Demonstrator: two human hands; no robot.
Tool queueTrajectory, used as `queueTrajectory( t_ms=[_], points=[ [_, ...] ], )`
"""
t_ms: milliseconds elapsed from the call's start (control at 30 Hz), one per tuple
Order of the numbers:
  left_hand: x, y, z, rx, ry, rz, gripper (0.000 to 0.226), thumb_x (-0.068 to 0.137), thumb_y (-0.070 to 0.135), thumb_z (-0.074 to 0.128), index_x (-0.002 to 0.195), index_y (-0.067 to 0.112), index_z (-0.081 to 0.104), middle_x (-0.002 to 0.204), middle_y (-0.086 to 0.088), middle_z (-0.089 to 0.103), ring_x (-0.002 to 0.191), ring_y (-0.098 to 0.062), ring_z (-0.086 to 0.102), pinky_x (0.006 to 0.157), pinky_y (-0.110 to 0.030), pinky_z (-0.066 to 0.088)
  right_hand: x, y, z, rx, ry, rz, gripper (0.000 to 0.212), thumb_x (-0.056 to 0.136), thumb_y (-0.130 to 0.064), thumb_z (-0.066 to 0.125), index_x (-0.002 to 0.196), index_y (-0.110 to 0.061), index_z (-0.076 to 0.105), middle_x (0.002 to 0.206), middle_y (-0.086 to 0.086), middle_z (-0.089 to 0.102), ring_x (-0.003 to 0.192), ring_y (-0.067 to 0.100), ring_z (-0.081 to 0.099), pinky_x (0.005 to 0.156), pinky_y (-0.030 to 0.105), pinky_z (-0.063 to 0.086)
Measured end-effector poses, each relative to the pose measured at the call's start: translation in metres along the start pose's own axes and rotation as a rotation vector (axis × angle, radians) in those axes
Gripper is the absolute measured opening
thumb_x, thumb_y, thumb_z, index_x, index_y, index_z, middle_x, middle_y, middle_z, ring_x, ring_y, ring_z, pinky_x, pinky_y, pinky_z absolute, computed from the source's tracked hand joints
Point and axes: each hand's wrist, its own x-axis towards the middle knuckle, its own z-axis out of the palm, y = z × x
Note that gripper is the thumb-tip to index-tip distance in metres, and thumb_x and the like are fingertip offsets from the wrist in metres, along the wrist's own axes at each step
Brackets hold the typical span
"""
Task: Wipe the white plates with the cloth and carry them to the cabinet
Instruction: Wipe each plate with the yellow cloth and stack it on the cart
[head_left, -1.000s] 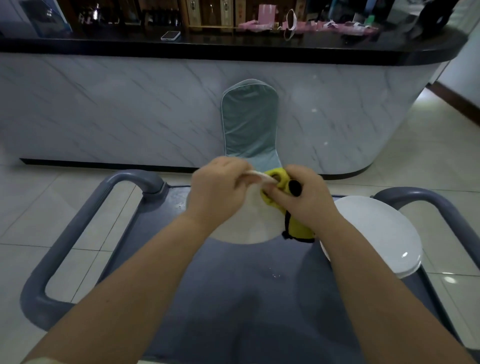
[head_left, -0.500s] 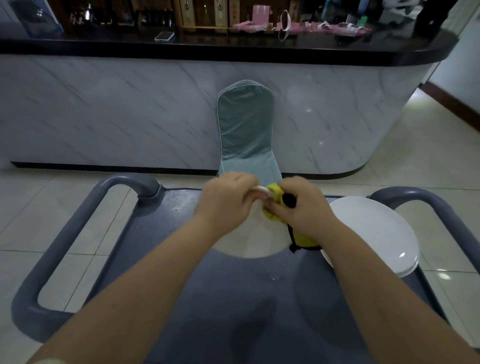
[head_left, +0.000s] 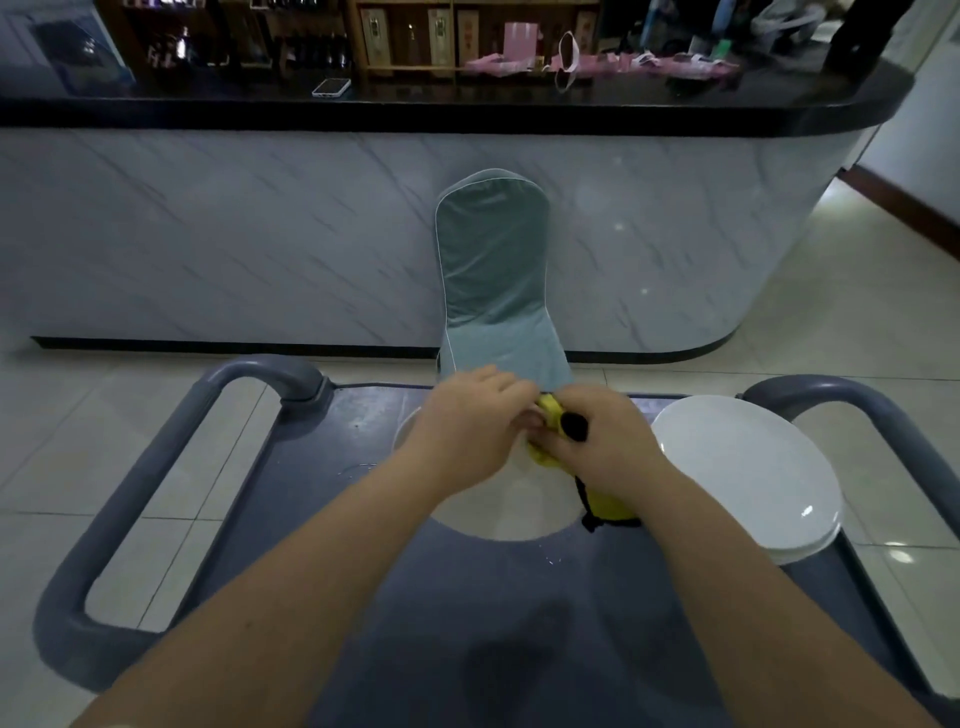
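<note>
A white plate (head_left: 511, 506) is held tilted over the dark grey cart top (head_left: 467, 623). My left hand (head_left: 470, 431) grips its far rim. My right hand (head_left: 597, 441) presses a yellow cloth (head_left: 608, 504) with black trim against the plate's upper right edge. Both hands cover most of the plate's far half. A stack of white plates (head_left: 748, 467) rests on the right side of the cart, close to my right forearm.
The cart has grey tubular handles at left (head_left: 156, 467) and right (head_left: 883, 431). A chair with a grey-green cover (head_left: 493, 270) stands just beyond the cart, against a marble counter (head_left: 260, 234) with a black top. Tiled floor lies on both sides.
The view has tilted slightly upward, so hands and plate sit lower in frame. My hands have stayed together at the plate's far rim, with the cloth shifting a little along it.
</note>
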Motion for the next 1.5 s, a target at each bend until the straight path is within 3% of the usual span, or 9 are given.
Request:
queueTrajectory(
  t_ms=[167,367,500,633,733,933,1033,1233,1500],
  points=[
    [0.029,-0.010,-0.024,0.005,0.202,-0.053,0.012,0.085,0.022,0.064,0.079,0.013,0.068,0.075,0.002,0.066,0.072,-0.022,0.059,0.060,-0.031,0.045,0.023,-0.018,-0.029,0.096,0.141,-0.069,0.025,0.083,-0.030,0.075,0.078,-0.008,0.065,0.072,0.004,0.063,0.070,0.023,0.058,0.067,0.041,0.048],
    [-0.019,-0.017,-0.010,-0.593,0.664,-0.988,0.016,0.088,0.035,0.063,0.072,0.032,0.060,0.063,0.018,0.058,0.060,-0.001,0.050,0.058,-0.019,0.041,-0.015,0.005,-0.012,0.648,0.074,0.451,0.011,0.079,-0.033,0.079,0.086,-0.030,0.072,0.087,-0.008,0.075,0.083,0.011,0.071,0.074,0.029,0.057],
    [-0.068,-0.010,0.017,-0.707,0.360,-1.287,0.024,0.098,0.027,0.055,0.085,0.008,0.062,0.072,0.003,0.057,0.065,-0.010,0.048,0.066,-0.030,0.038,-0.034,0.018,0.021,0.268,0.139,0.368,0.010,0.084,-0.029,0.074,0.079,-0.022,0.069,0.079,-0.004,0.069,0.079,0.018,0.064,0.074,0.038,0.052],
    [-0.093,-0.014,0.008,-1.622,0.406,-1.793,0.041,0.100,0.033,0.050,0.126,0.001,0.050,0.121,-0.013,0.058,0.113,-0.028,0.056,0.095,-0.049,0.045,-0.035,0.029,0.042,-0.368,0.288,-0.154,0.019,0.072,-0.019,0.076,0.066,-0.013,0.058,0.067,0.000,0.058,0.063,0.028,0.053,0.060,0.040,0.042],
    [-0.087,-0.003,-0.005,-1.922,0.417,-1.748,0.051,0.093,0.039,0.059,0.117,-0.006,0.053,0.116,-0.023,0.061,0.109,-0.040,0.061,0.080,-0.061,0.051,-0.032,0.024,0.056,-0.495,0.300,-0.409,0.013,0.068,-0.014,0.073,0.072,-0.014,0.061,0.078,0.000,0.064,0.065,0.027,0.052,0.066,0.036,0.033],
    [-0.073,0.000,-0.017,-1.704,0.486,-1.790,0.030,0.098,-0.002,0.045,0.127,-0.010,0.048,0.108,-0.023,0.063,0.090,-0.031,0.062,0.063,-0.045,0.058,-0.024,0.028,0.055,-0.506,0.325,-0.741,0.011,0.085,-0.019,0.051,0.095,-0.018,0.056,0.101,-0.002,0.064,0.085,0.025,0.050,0.076,0.039,0.036],
    [-0.084,0.005,-0.019,-1.719,0.471,-1.694,0.026,0.097,-0.001,0.048,0.122,-0.005,0.053,0.099,-0.018,0.069,0.089,-0.028,0.067,0.060,-0.040,0.061,-0.026,0.045,0.037,-0.367,0.234,-0.648,0.028,0.078,-0.035,0.075,0.098,-0.016,0.067,0.108,0.000,0.067,0.087,0.027,0.056,0.077,0.041,0.043],
    [-0.101,0.016,-0.021,-1.676,0.448,-1.398,0.027,0.094,0.001,0.049,0.117,0.013,0.058,0.101,-0.005,0.075,0.086,-0.023,0.073,0.063,-0.036,0.061,0.014,0.004,0.014,0.257,0.459,0.130,0.041,0.081,-0.049,0.067,0.074,-0.011,0.055,0.071,-0.006,0.053,0.072,0.016,0.049,0.068,0.029,0.041],
    [-0.107,0.009,-0.033,-1.662,0.564,-1.270,0.039,0.076,0.003,0.059,0.113,0.012,0.060,0.101,-0.011,0.073,0.083,-0.025,0.073,0.064,-0.039,0.061,-0.016,-0.051,0.083,-0.154,0.062,-0.423,0.041,0.081,-0.037,0.068,0.112,-0.011,0.068,0.120,0.006,0.065,0.094,0.034,0.056,0.079,0.047,0.049]
  ],
)
